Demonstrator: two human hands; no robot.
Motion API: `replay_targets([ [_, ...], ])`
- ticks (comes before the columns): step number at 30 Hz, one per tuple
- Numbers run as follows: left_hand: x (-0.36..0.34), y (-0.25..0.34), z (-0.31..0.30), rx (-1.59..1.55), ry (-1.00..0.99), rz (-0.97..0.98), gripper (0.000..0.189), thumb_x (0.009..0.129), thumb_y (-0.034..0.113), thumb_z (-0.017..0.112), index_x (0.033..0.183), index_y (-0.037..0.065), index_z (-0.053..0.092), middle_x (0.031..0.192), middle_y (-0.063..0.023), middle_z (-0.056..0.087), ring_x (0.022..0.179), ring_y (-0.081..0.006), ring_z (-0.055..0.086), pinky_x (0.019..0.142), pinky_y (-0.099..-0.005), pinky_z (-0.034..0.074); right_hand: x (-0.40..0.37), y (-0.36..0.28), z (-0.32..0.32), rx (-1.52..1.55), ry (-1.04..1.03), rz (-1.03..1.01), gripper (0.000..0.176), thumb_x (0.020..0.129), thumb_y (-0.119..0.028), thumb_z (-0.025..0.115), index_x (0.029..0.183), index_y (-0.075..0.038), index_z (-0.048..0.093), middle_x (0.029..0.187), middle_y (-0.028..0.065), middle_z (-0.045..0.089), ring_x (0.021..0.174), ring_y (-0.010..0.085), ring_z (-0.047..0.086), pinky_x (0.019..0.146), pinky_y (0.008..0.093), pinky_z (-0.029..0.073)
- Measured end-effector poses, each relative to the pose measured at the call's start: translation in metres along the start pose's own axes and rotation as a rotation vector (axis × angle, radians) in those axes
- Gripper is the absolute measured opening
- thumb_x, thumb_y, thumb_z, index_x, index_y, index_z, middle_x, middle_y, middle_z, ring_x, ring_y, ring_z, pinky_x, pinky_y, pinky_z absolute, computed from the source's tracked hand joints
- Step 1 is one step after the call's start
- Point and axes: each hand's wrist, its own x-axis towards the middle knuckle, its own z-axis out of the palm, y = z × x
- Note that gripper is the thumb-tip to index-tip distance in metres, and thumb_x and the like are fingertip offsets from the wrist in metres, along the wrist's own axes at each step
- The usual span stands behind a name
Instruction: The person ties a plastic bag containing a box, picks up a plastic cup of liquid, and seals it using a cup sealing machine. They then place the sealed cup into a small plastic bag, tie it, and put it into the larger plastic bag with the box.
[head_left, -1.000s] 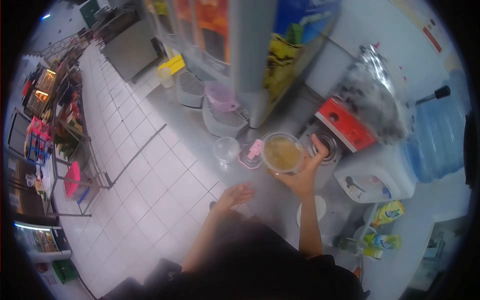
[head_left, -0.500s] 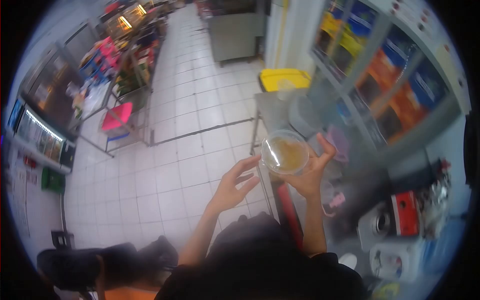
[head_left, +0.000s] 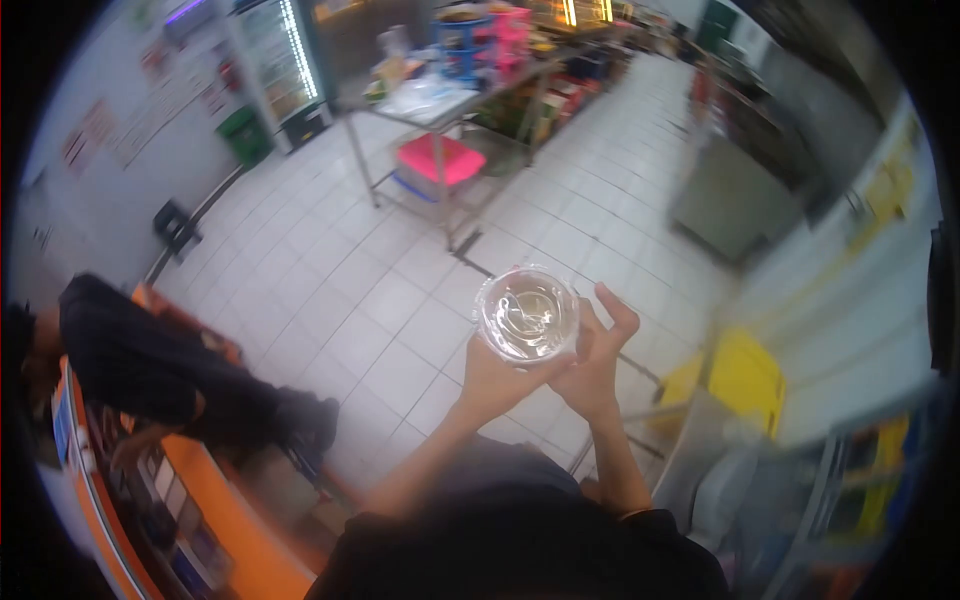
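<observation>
A round, clear plastic container with a shiny, transparent top (head_left: pixel 528 314) is held up in front of my body. My left hand (head_left: pixel 500 378) wraps round its lower left side, with the thumb reaching across below it. On the right side my right hand (head_left: pixel 590 362) supports the container, its index finger sticking up and away from the rim. Glare on the top blurs what is inside. Both hands are close together, the left thumb near the right palm.
At the left, a person in dark clothes (head_left: pixel 170 360) leans over an orange counter (head_left: pixel 235 515). A metal table (head_left: pixel 400 115) with a pink-lidded box (head_left: pixel 440 158) stands ahead. A yellow object (head_left: pixel 745 380) and a metal cabinet (head_left: pixel 735 200) are at right.
The view has swung left, bringing the orange counter and the person further in. My left hand, apart from the container before, now grips it together with my right hand.
</observation>
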Motion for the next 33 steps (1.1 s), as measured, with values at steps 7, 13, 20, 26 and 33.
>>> replay_targets([
  [7,0.093,-0.061,-0.117,0.21,0.492,-0.18,0.056,0.064,0.013,0.089,0.113,0.0,0.064,0.1,-0.0076,0.071,0.092,-0.0129,0.066,0.082,-0.0287,0.053,0.141,0.058,0.123,0.478,-0.453,-0.02,0.105,0.069,0.005,0.081,0.141,-0.008,0.007,0.141,0.0229,0.041,0.134,0.0293,0.042,0.111,0.0422,0.033],
  [13,0.186,-0.103,-0.243,0.343,0.511,-0.19,0.056,0.064,0.011,0.089,0.112,-0.001,0.065,0.099,-0.0078,0.072,0.09,-0.0124,0.067,0.079,-0.0278,0.053,0.243,0.109,0.251,0.65,-0.535,0.042,0.106,0.069,0.006,0.081,0.141,-0.012,0.005,0.141,0.0264,0.038,0.134,0.0304,0.04,0.112,0.0453,0.032],
  [20,0.303,-0.159,-0.358,0.35,0.483,-0.246,0.055,0.064,0.011,0.088,0.112,-0.002,0.065,0.1,-0.0089,0.072,0.091,-0.0121,0.067,0.081,-0.0282,0.053,0.361,0.165,0.369,0.67,-0.517,0.087,0.105,0.068,0.006,0.082,0.14,-0.012,0.007,0.14,0.0254,0.038,0.133,0.03,0.041,0.11,0.0436,0.035],
  [26,0.425,-0.254,-0.457,0.323,0.464,-0.23,0.075,0.062,0.018,0.09,0.127,-0.001,0.056,0.115,-0.0116,0.067,0.102,-0.0185,0.066,0.087,-0.0315,0.053,0.474,0.25,0.471,0.759,-0.501,0.144,0.104,0.069,0.004,0.083,0.142,-0.011,0.009,0.141,0.0249,0.039,0.131,0.03,0.044,0.109,0.0441,0.036],
  [33,0.562,-0.336,-0.582,0.297,0.491,-0.222,0.073,0.065,0.011,0.088,0.128,-0.003,0.054,0.12,-0.0119,0.065,0.107,-0.0172,0.062,0.092,-0.0324,0.051,0.62,0.335,0.592,0.848,-0.637,0.28,0.102,0.073,-0.004,0.083,0.143,-0.01,0.01,0.139,0.0217,0.042,0.132,0.0305,0.044,0.109,0.0449,0.037],
])
